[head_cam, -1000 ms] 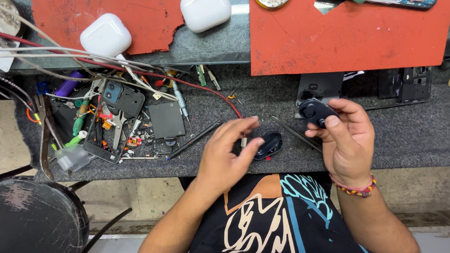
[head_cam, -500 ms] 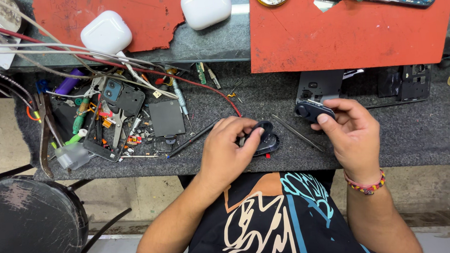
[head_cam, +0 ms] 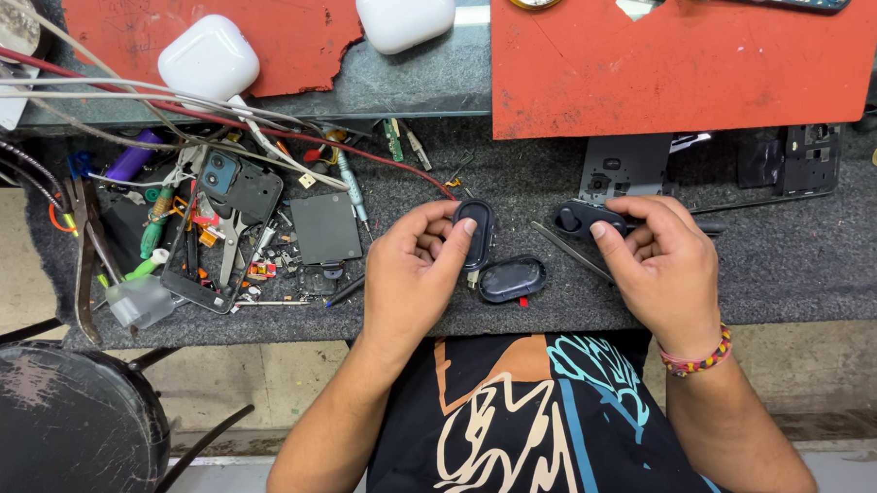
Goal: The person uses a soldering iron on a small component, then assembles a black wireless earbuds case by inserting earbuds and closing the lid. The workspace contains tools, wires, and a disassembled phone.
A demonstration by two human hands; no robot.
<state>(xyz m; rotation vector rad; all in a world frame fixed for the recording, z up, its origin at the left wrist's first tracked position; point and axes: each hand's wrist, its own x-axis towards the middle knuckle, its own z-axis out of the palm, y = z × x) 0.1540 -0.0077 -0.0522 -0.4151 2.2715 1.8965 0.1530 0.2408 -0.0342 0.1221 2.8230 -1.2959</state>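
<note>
Left hand [head_cam: 410, 277] pinches a small black oval shell piece [head_cam: 476, 233], fingers curled round its left edge, index tip pressed on its upper face; the piece stands on edge, tilted, just above the mat. Right hand [head_cam: 658, 263] closes on a second black part [head_cam: 581, 217], rounded and darker, with what look like button openings, thumb on its near side and fingers over the top. Between the two hands, just below the left-hand piece, a third black oval half [head_cam: 512, 278] lies flat on the mat, glossy, catching a pale reflection; a tiny red speck sits at its lower edge. A thin pair of tweezers [head_cam: 572, 253] lies slanted just beside the right hand. All of it rests on a dark grey felt mat [head_cam: 799, 263] along the near bench edge. Left of the hands: a heap of phone parts, a bare phone frame [head_cam: 226, 234], a dark square plate [head_cam: 325, 227], pliers, loose wires. Farther back, two red mats [head_cam: 685, 63], with two white earbud cases [head_cam: 208, 60] near them. Under the bench, bare floor and a worn black round stool [head_cam: 61, 435] at the left.
</note>
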